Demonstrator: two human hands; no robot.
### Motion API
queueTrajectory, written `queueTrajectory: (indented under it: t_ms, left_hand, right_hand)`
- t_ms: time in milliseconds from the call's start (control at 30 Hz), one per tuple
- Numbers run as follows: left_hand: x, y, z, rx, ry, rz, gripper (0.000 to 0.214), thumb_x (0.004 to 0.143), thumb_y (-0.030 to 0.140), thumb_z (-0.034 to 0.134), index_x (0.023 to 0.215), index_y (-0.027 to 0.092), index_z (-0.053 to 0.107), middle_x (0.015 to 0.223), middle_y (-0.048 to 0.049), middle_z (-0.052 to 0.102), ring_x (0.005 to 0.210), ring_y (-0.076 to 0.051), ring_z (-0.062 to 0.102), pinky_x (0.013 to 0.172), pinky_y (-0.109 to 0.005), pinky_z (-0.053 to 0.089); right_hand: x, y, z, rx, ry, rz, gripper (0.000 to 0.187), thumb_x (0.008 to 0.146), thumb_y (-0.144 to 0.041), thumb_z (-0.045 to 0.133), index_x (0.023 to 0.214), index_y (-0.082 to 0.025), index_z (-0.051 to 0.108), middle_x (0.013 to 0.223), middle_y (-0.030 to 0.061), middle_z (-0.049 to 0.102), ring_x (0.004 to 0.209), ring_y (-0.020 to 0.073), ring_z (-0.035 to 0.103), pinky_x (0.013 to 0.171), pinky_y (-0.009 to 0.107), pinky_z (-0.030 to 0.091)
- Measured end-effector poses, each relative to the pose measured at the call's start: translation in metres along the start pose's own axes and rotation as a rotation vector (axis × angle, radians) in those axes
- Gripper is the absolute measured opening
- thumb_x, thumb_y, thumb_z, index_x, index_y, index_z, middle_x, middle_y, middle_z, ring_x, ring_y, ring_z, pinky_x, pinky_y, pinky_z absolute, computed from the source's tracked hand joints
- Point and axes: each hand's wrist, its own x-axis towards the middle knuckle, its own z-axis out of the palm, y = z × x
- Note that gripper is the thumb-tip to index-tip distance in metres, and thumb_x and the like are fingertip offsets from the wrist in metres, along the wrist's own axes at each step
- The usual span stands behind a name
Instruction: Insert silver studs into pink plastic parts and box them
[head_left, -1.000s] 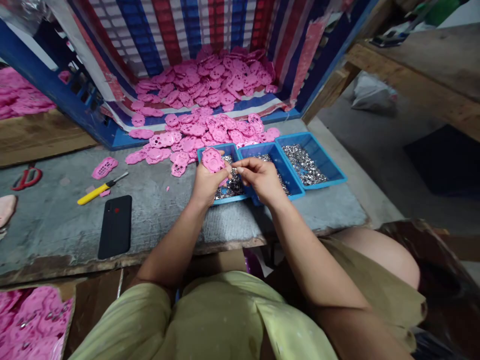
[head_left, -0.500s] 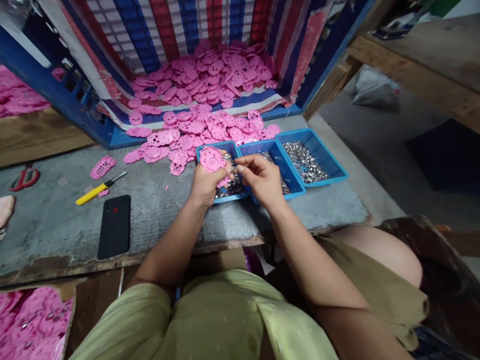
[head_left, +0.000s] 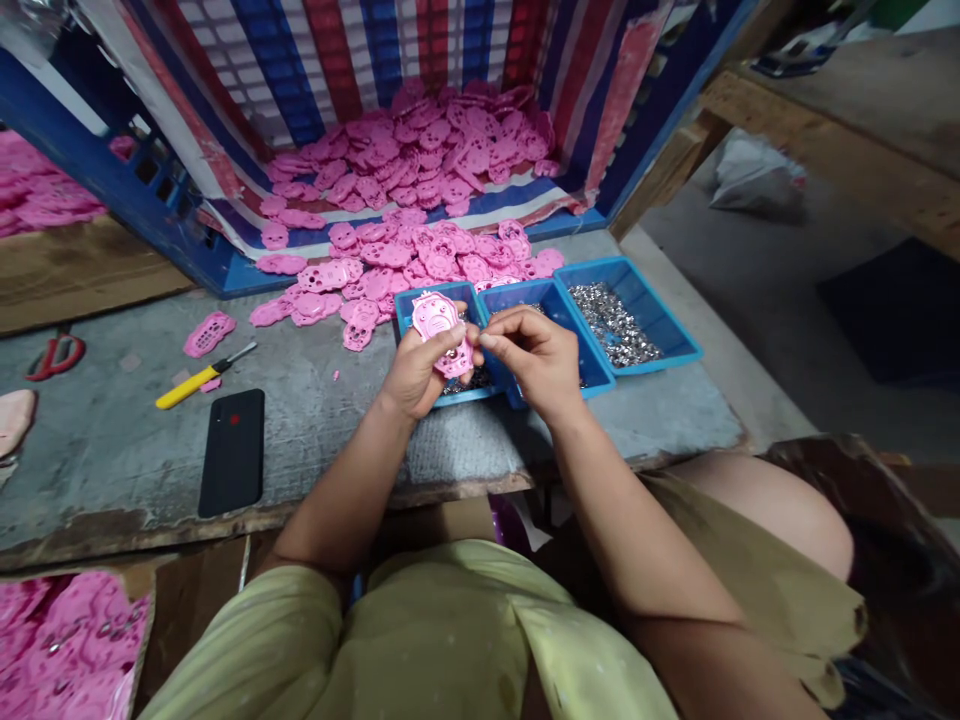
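My left hand (head_left: 415, 371) grips a flat pink plastic piece (head_left: 442, 325) with cut-out holes, held tilted above the leftmost of three blue trays (head_left: 409, 303). My right hand (head_left: 534, 357) is pinched at the piece's right edge, thumb and forefinger together on what looks like a tiny metal part, too small to make out. Both hands hover over the left and middle trays (head_left: 555, 300), which hold small silvery metal parts. A third tray (head_left: 660, 320) full of the same parts sits to the right.
A heap of pink pieces (head_left: 420, 255) spills from a striped-lined blue crate (head_left: 127, 190) onto the grey bench. A black phone (head_left: 232, 452), a yellow-handled knife (head_left: 196, 378) and red scissors (head_left: 54, 355) lie at left. A box of pink pieces (head_left: 60, 645) sits lower left.
The left hand has turned the pink piece up toward me and lowered slightly. The right hand has closed in on the piece's right edge.
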Motion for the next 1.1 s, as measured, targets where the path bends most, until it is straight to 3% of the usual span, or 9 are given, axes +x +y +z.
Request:
queueTrajectory:
  t_ms: [67, 167, 267, 400, 500, 667, 1100]
  left_hand:
    - [-0.001, 0.0, 0.0, -0.036, -0.035, 0.044, 0.052, 0.074, 0.047, 0.079, 0.114, 0.022, 0.058, 0.089, -0.005, 0.07, 0.085, -0.023, 0.074, 0.054, -0.029, 0.054]
    - [-0.003, -0.001, 0.0, -0.047, -0.074, 0.059, 0.053, 0.073, 0.046, 0.08, 0.116, 0.024, 0.059, 0.102, -0.0061, 0.07, 0.105, -0.026, 0.072, 0.079, -0.036, 0.061]
    - [-0.004, -0.005, -0.001, 0.0, -0.108, 0.138, 0.058, 0.068, 0.043, 0.088, 0.116, 0.027, 0.058, 0.115, -0.0055, 0.068, 0.115, -0.024, 0.07, 0.101, -0.039, 0.057]
    - [-0.001, -0.01, -0.001, 0.14, -0.171, 0.408, 0.058, 0.07, 0.039, 0.093, 0.113, 0.03, 0.056, 0.132, -0.0049, 0.064, 0.132, -0.025, 0.064, 0.115, -0.044, 0.049]
    - [0.0, -0.011, 0.0, 0.242, -0.153, 0.551, 0.055, 0.073, 0.04, 0.093, 0.112, 0.031, 0.056, 0.134, -0.0047, 0.065, 0.136, -0.026, 0.061, 0.119, -0.049, 0.045]
    - [-0.001, -0.009, 0.001, 0.283, -0.178, 0.612, 0.05, 0.075, 0.04, 0.092, 0.111, 0.032, 0.058, 0.134, -0.0045, 0.067, 0.135, -0.026, 0.062, 0.12, -0.052, 0.043]
    - [-0.002, -0.012, 0.0, 0.285, -0.266, 0.639, 0.043, 0.082, 0.025, 0.085, 0.118, 0.034, 0.063, 0.137, -0.0025, 0.067, 0.137, -0.023, 0.061, 0.123, -0.052, 0.04]
  right_hand:
    - [0.001, -0.002, 0.001, 0.102, 0.069, 0.097, 0.023, 0.078, -0.043, 0.082, 0.072, -0.026, 0.067, 0.077, 0.0009, 0.068, 0.074, 0.0186, 0.062, 0.075, 0.038, 0.054]
    - [0.001, -0.006, 0.001, 0.216, 0.129, 0.161, 0.032, 0.071, -0.049, 0.088, 0.07, -0.026, 0.065, 0.077, 0.0011, 0.066, 0.074, 0.0185, 0.061, 0.076, 0.039, 0.055]
    - [0.0, -0.008, 0.002, 0.249, 0.177, 0.119, 0.032, 0.069, -0.047, 0.09, 0.068, -0.025, 0.067, 0.09, 0.0029, 0.066, 0.093, 0.0212, 0.064, 0.092, 0.042, 0.055]
    - [-0.007, -0.007, 0.004, 0.181, 0.152, 0.116, 0.025, 0.078, -0.045, 0.084, 0.073, -0.024, 0.071, 0.116, 0.007, 0.066, 0.117, 0.0255, 0.061, 0.105, 0.047, 0.05]
    - [-0.01, -0.008, 0.005, 0.123, 0.12, 0.13, 0.023, 0.084, -0.043, 0.08, 0.074, -0.024, 0.071, 0.124, 0.0076, 0.065, 0.128, 0.028, 0.057, 0.106, 0.05, 0.049]
    - [-0.011, -0.012, 0.007, 0.181, 0.129, 0.145, 0.018, 0.081, -0.032, 0.08, 0.069, -0.023, 0.07, 0.12, 0.0074, 0.067, 0.128, 0.0282, 0.058, 0.112, 0.052, 0.046]
    - [-0.01, -0.015, 0.008, 0.183, 0.133, 0.161, 0.015, 0.073, -0.025, 0.081, 0.062, -0.025, 0.071, 0.114, 0.0058, 0.068, 0.122, 0.0272, 0.059, 0.112, 0.05, 0.047]
